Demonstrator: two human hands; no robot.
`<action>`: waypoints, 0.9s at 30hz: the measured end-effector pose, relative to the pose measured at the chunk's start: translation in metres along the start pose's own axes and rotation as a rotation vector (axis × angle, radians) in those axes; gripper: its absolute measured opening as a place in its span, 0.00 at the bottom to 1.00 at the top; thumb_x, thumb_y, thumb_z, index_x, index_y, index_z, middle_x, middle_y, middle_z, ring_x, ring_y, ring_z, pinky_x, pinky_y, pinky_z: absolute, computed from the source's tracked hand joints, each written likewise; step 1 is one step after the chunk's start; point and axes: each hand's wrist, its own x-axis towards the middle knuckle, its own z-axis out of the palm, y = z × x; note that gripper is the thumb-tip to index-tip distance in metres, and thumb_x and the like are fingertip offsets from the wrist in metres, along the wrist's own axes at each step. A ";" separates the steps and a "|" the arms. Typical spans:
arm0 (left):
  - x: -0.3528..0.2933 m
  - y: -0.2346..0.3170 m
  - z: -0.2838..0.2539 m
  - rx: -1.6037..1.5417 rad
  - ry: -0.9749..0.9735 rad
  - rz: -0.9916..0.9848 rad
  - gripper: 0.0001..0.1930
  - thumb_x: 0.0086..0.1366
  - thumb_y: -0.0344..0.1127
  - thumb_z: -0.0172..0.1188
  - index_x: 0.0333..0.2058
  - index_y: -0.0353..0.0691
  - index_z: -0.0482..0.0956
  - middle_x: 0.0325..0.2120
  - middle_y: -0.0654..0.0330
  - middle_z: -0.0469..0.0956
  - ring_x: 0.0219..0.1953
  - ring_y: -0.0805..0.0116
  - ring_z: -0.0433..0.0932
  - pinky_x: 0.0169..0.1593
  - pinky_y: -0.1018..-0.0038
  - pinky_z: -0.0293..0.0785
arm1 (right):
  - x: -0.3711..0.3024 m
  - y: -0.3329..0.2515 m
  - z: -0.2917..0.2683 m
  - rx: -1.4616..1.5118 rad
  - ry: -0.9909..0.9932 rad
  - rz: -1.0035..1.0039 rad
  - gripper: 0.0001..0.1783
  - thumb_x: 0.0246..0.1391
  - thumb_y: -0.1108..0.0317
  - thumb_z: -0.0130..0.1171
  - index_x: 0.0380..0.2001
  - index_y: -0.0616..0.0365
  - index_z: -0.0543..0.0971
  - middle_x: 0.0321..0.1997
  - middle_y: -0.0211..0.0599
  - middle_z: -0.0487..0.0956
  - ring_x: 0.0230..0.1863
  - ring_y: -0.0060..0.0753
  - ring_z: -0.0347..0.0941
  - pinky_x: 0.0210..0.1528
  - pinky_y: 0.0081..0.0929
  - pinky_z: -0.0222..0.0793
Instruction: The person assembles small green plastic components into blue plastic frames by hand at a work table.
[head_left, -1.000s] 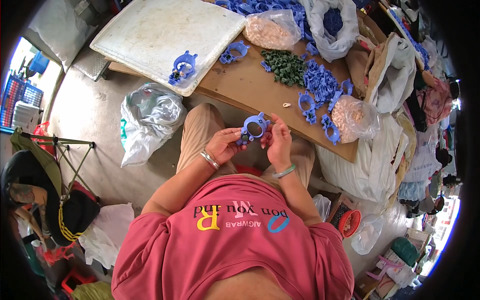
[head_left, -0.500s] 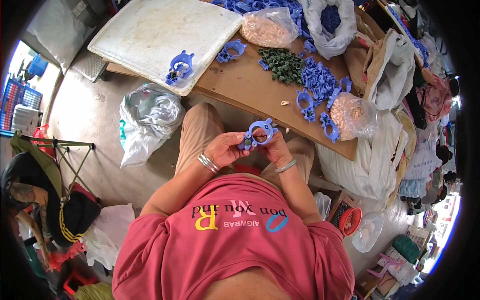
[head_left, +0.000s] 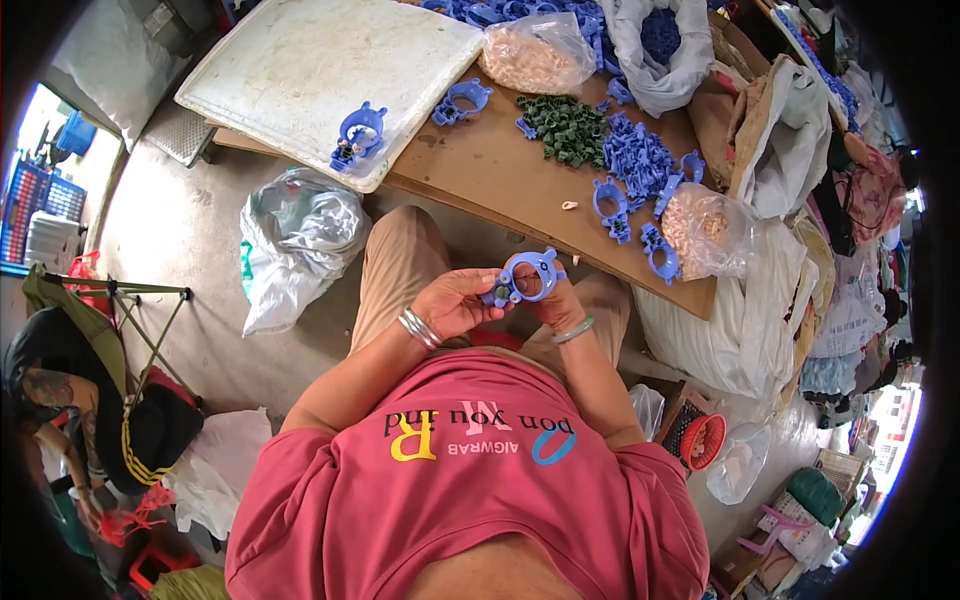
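Above my lap, both hands grip one blue plastic ring-shaped toy part [head_left: 543,262] with small ears. My left hand [head_left: 452,302] pinches its smaller end, where a dark green piece [head_left: 500,292] is set in. My right hand [head_left: 556,303] holds the ring's side, its fingers partly hidden behind the ring. A similar blue figure [head_left: 361,128] with a dark green piece and pale bits lies on the white board [head_left: 310,60]. Another blue ring part [head_left: 465,100] rests just right of the board.
The brown tabletop [head_left: 480,185] carries a pile of dark green pieces [head_left: 566,130], a heap of small blue pieces [head_left: 636,160], and bags of pale pieces [head_left: 540,58]. A plastic bag [head_left: 300,240] stands on the floor at left. Another person's tattooed arm [head_left: 62,390] shows at far left.
The blue ring part has shifted slightly right and down and turned a little in my fingers. Both hands keep their hold.
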 end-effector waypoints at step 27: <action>-0.009 0.011 0.018 -0.146 0.128 -0.100 0.10 0.63 0.33 0.47 0.39 0.32 0.69 0.34 0.51 0.72 0.34 0.52 0.74 0.34 0.66 0.75 | 0.002 -0.014 0.020 -0.459 -0.071 -0.472 0.08 0.36 0.80 0.60 0.26 0.63 0.77 0.29 0.34 0.73 0.31 0.26 0.69 0.34 0.19 0.64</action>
